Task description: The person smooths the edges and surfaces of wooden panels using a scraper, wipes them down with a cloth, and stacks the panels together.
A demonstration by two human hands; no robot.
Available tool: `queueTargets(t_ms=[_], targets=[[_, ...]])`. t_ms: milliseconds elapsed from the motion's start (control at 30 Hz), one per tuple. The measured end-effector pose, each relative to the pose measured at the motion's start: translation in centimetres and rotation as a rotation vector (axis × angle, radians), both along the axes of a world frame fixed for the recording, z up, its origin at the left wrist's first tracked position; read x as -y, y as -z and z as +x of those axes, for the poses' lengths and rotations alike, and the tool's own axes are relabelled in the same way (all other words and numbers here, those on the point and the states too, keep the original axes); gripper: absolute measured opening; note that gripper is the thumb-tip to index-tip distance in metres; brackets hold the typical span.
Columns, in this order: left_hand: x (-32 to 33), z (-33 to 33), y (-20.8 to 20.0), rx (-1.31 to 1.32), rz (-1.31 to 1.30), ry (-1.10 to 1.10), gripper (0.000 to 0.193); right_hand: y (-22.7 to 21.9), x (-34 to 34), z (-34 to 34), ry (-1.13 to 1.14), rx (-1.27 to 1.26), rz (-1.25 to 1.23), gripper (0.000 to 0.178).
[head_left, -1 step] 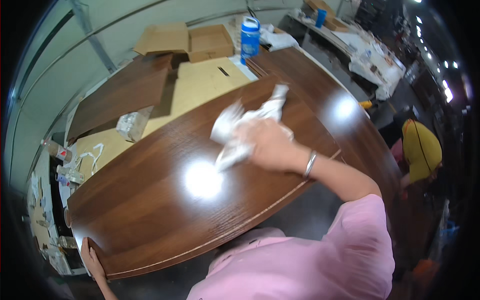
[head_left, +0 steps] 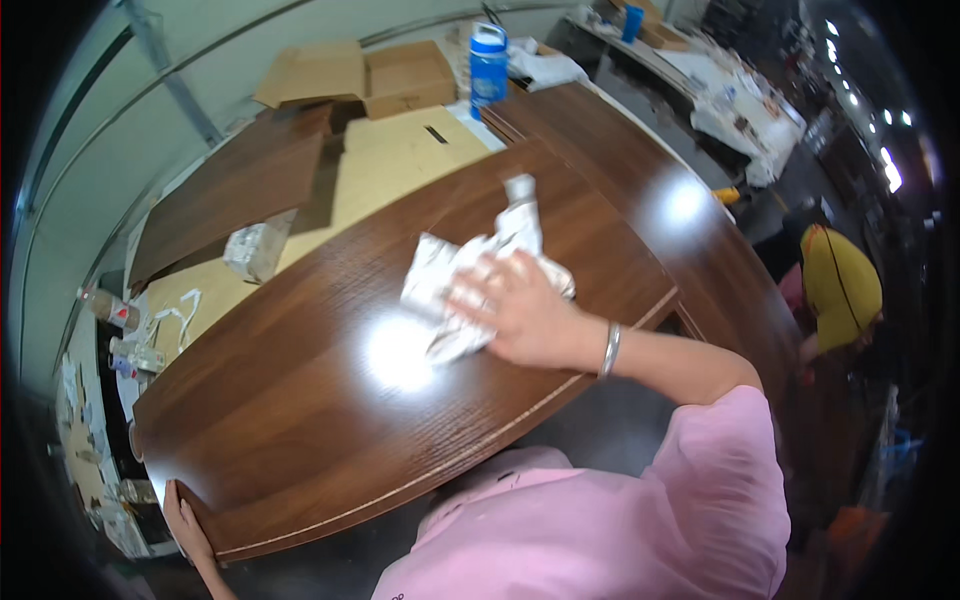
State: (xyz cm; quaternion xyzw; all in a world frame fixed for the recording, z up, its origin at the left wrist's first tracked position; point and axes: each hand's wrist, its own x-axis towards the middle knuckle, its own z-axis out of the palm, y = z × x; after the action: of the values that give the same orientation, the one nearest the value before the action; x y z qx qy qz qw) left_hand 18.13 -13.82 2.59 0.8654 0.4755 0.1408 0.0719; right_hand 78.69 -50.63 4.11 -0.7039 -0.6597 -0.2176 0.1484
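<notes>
A long brown wood-grain panel [head_left: 330,420] with a curved front edge lies across the work surface. My right hand [head_left: 520,310] presses a crumpled white cloth [head_left: 430,270] against its upper face, fingers spread over the folds. Part of the cloth sticks out beyond the fingers toward the far side. At the panel's left end, my left hand [head_left: 186,525] grips the edge; its fingertips are partly hidden there. A bright light reflection falls on the panel just left of the cloth.
Behind lie another brown board [head_left: 230,190], a clear-wrapped block [head_left: 258,248], an open cardboard box [head_left: 408,80] and a blue bottle [head_left: 488,68]. A second dark panel [head_left: 640,190] adjoins on the right. A person in a yellow cap [head_left: 842,285] is at the far right.
My right hand and the white cloth have shifted slightly nearer to me, and the cloth lies more spread out. The left hand stays at the panel's end.
</notes>
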Motion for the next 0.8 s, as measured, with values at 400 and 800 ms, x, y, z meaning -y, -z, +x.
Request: queueTargets(t_ms=[400,800], targets=[[-0.4,0.3,0.7,-0.023,0.091,0.000,0.043,-0.2,14.5,7.3,0.701,-0.249,0.303,0.027],[0.9,1.8,-0.1,-0.024,0.047,-0.031,0.044,-0.6,1.5,-8.2,-0.075,-0.534,-0.050,0.031]])
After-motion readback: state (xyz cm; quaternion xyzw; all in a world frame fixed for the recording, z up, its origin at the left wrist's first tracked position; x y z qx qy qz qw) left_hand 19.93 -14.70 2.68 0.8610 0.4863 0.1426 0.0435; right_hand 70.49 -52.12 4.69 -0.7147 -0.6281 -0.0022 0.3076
